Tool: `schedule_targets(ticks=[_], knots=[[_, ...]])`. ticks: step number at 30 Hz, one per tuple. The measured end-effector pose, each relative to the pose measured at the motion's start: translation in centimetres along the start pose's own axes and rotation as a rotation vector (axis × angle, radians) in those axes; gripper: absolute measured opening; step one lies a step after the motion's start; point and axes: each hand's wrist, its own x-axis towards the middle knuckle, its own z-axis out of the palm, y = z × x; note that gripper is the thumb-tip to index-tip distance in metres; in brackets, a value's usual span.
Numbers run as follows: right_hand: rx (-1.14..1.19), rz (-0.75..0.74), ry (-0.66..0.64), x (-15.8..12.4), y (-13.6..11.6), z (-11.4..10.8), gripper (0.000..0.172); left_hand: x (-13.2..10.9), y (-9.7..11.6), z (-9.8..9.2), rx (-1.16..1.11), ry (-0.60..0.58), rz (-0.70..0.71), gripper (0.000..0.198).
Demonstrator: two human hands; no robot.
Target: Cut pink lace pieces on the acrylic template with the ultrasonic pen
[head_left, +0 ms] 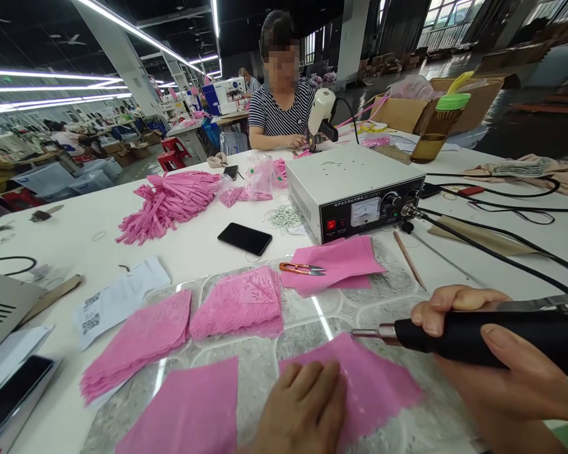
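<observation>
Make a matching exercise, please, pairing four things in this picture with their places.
1. Thread snips
2. Black handheld tool
3. Green-lidded bottle
4. Left hand

A. gripped by the right hand
B. on the pink sheet by the tool's tip
C. on pink fabric pieces before the control box
D. in front of the open cardboard box

Pairs: 1-C, 2-A, 3-D, 4-B

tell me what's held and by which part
The right hand grips the tool by its black handle; the left hand lies on a pink fabric piece.
</observation>
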Motion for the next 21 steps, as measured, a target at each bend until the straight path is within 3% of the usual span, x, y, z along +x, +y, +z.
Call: schedule_targets(ticks=[4,9,14,21], knots=[[-0.026,0.037,0.028,0.1,-0.4,-0.4,0.02,2.4,0.3,1.8,-0.02,-0.034,-0.022,0.029],[-0.007,0.037,0.017,-0.1,-0.6,-0.5,0.021,2.6,0.4,3.5,-0.015,-0.003,-0.041,0.028],[-0.007,0.066,-0.06,-0.4,-0.3,-0.6,0.017,2.2,0.4,4.0,-0.011,0.05,-0.021,0.029],[0.057,0.13,-0.02,-1.2,-0.1,-0.4,0.013,2.2,0.3,4.2,-0.025,0.055,-0.031,0.028]])
